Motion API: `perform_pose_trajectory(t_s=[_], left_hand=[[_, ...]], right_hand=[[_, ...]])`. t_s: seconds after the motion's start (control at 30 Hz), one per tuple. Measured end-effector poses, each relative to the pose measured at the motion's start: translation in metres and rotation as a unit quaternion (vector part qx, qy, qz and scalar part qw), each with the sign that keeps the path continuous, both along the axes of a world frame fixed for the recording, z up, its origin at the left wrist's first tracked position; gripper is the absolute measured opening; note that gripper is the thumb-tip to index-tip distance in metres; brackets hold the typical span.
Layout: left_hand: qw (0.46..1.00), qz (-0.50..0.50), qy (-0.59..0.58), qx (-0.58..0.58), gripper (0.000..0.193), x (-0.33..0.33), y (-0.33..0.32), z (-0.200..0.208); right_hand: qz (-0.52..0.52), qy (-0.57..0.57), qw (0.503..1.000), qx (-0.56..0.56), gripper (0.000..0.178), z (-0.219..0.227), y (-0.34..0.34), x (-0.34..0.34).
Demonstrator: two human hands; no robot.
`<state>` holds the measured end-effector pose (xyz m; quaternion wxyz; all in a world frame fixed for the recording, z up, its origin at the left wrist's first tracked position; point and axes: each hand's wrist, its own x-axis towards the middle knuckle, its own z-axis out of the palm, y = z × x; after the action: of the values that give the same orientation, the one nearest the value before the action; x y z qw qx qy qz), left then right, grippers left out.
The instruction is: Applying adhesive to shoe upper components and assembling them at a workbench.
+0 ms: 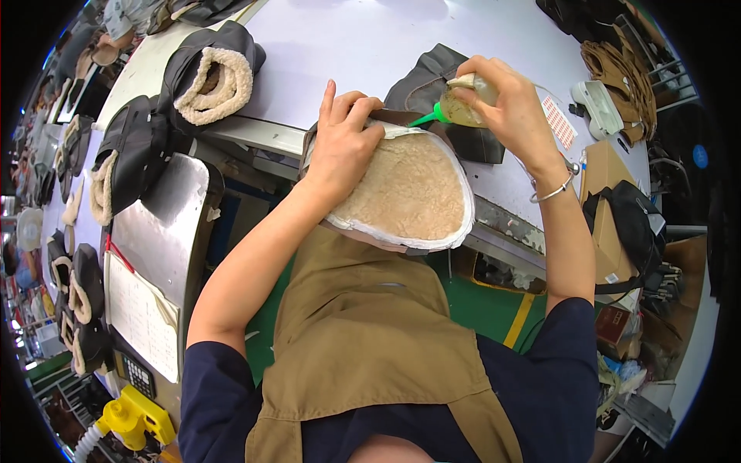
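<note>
In front of my apron, at the table's near edge, I hold a rounded piece lined with cream fleece (413,185). A white band runs round its rim. My left hand (345,143) grips its upper left edge, with the index finger raised. In my right hand (505,104) is a squeeze bottle (468,108) of yellowish liquid, tilted to the left. Its green nozzle (428,117) points at the rim, close to my left fingertips; whether it touches, I cannot tell. Behind the bottle lies a dark leather piece (424,81) on the table.
Black fleece-trimmed pieces (212,81) lie at the left. A notebook (143,312) with a red pen (120,256), a calculator (139,376) and a yellow device with a hose (131,420) are lower left. At the right are a white case (598,108), brown leather pieces (617,77) and a cardboard box (606,170).
</note>
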<state>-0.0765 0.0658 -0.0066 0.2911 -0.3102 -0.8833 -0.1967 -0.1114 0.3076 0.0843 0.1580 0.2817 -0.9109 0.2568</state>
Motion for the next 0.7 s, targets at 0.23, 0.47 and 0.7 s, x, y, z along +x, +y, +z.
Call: perform_pose_trajectory(t_s=[0.23,0.47,0.7], left_hand=[[1.0,-0.002,0.007,0.012,0.006,0.0,0.0,0.0],[0.999,-0.007,0.039,-0.007,0.007,0.032,0.007,0.002],[0.768,0.113,-0.484,0.405,0.038,0.027,0.021,-0.006]], right_hand=[[0.023,0.054,0.998,-0.018,0.023,-0.011,-0.018,0.001],[0.022,0.063,0.997,-0.036,0.024,-0.014,-0.016,0.004],[0.011,0.07,0.996,-0.058,0.024,-0.024,-0.015,0.017]])
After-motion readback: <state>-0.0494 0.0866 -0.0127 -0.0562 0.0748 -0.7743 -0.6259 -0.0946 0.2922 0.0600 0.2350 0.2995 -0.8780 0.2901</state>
